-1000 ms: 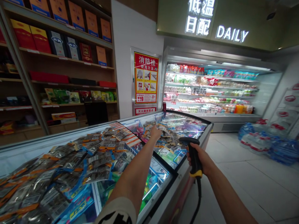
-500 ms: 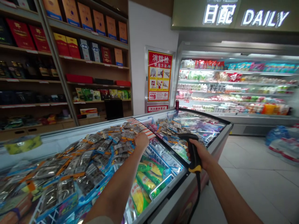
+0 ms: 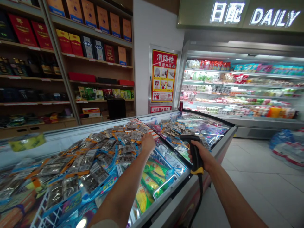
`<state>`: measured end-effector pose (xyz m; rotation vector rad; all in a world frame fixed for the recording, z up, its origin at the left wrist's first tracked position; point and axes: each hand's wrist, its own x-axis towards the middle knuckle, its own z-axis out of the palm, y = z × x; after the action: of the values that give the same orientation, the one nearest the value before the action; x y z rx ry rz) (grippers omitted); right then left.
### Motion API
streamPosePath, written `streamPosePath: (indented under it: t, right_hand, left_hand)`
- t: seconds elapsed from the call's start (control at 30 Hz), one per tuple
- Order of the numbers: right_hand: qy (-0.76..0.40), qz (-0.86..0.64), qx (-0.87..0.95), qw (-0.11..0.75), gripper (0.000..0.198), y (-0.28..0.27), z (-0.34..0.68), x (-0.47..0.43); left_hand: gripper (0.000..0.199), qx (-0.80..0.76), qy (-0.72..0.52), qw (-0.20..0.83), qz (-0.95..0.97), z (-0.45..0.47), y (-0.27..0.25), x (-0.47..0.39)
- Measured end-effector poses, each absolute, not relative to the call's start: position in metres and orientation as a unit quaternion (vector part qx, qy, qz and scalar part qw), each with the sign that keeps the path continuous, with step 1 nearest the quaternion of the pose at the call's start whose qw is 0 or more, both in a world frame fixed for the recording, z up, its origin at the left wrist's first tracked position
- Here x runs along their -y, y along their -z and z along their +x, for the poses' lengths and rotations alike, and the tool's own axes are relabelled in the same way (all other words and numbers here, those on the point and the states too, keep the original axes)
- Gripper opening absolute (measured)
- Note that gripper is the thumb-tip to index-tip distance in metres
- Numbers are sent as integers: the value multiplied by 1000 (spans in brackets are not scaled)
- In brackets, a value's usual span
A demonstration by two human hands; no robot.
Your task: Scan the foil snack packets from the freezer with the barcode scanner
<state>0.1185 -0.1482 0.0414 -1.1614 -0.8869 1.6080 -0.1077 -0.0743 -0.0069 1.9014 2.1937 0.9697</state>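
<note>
My right hand (image 3: 205, 156) is wrapped round the grip of a black and yellow handheld barcode scanner (image 3: 196, 155), whose cord hangs down the freezer's side. My left hand (image 3: 147, 143) reaches out over the glass-topped chest freezer, its fingers curled and partly hidden; what they hold, if anything, I cannot make out. Close by its fingers is a small packet (image 3: 136, 136) with an orange edge. Many similar dark packets (image 3: 83, 161) are spread in overlapping rows across the freezer top. Under the glass lie green and yellow bags (image 3: 152, 180) beside a white wire basket (image 3: 163, 160).
A roll of yellow tape (image 3: 27, 142) lies at the freezer's left. A dark red can (image 3: 181, 105) stands at the far corner. Shelves with boxes (image 3: 103, 22) rise behind, and a lit chilled display (image 3: 237, 85) is at right. Wrapped water bottles (image 3: 285, 145) sit on the floor.
The camera view has shifted slightly. My left hand has moved a little to the right and stays low over the packets. The scanner remains in my right hand.
</note>
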Motion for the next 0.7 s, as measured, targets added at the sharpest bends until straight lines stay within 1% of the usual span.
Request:
streamPosePath:
  t: [0.07, 0.2, 0.33, 0.47, 0.57, 0.7]
  right_hand:
    - [-654, -476, 360, 465, 19, -42, 118, 148]
    - [-649, -484, 359, 465, 19, -44, 113, 148]
    - [-648, -489, 362, 458, 20, -45, 110, 147]
    - [-653, -483, 365, 455, 20, -45, 110, 149]
    - [-666, -472, 364, 449, 20, -44, 110, 149]
    - [-687, -453, 364, 435, 21, -43, 107, 149]
  left_hand:
    - [27, -741, -298, 36, 601, -108, 7, 76]
    - [17, -736, -293, 91, 603, -104, 4, 74]
    - [20, -719, -314, 122, 608, -103, 2, 71]
    - [14, -747, -298, 120, 582, -103, 3, 66]
    - [21, -733, -300, 122, 598, -102, 4, 63]
    - [34, -735, -335, 159, 567, -98, 4, 55]
